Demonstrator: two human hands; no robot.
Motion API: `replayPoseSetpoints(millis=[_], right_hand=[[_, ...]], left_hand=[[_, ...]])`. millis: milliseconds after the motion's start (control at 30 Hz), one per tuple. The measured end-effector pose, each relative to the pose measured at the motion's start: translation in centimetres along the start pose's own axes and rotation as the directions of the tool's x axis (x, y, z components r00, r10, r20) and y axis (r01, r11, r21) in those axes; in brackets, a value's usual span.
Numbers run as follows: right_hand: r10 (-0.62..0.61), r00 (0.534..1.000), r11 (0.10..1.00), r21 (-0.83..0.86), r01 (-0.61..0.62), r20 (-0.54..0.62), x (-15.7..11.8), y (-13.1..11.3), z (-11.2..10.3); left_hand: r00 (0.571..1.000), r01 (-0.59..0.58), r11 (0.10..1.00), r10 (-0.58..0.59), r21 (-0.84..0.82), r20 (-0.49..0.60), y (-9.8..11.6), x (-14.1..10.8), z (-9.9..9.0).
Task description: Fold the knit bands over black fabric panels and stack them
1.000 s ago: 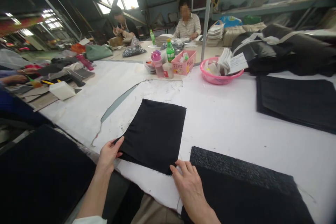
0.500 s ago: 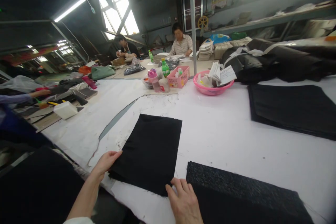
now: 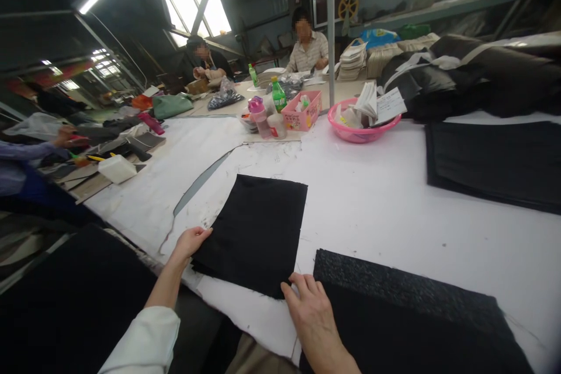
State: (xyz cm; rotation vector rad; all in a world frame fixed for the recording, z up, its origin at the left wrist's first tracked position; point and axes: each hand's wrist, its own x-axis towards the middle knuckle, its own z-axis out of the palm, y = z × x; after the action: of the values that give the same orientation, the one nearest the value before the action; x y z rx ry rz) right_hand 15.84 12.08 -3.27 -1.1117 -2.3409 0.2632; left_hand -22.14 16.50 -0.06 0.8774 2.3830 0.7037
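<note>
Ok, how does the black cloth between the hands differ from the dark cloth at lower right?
The black cloth is plain across its visible top; the dark cloth has a speckled grey band along its far edge. The left hand and right hand touch the black cloth's edges, while neither seems to grip the dark cloth. The black cloth shows nearly whole; the dark cloth runs past the picture's bottom. Both lie on the white table.

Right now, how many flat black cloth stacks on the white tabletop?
3: middle stack, between left hand and right hand; near-right stack, beside the right hand; far-right stack. The last two run out of frame; others could be hidden there.
</note>
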Motion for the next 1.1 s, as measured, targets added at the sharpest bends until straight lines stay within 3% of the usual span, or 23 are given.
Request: replayPoseSetpoints(millis=[300,767,933,1100], right_hand=[[-0.002,1.000,1.000,0.010,0.002,0.009,0.2,0.0,-0.2],[-0.019,0.992,1.000,0.013,0.020,-0.128,-0.1,0.3,0.9],[-0.018,0.996,1.000,0.016,0.019,-0.087,-0.1,0.2,0.5],[0.011,0.997,1.000,0.010,-0.012,0.083,0.1,-0.2,-0.8]], left_hand=[[0.998,-0.049,0.998,0.051,0.029,-0.047,-2.0,0.8,0.5],[0.991,-0.123,0.991,0.126,0.044,-0.055,-3.0,1.9,1.0],[0.990,-0.127,0.990,0.130,0.058,-0.061,-2.9,1.7,0.9],[0.992,-0.101,0.991,0.107,0.091,-0.072,-3.0,1.7,0.9]])
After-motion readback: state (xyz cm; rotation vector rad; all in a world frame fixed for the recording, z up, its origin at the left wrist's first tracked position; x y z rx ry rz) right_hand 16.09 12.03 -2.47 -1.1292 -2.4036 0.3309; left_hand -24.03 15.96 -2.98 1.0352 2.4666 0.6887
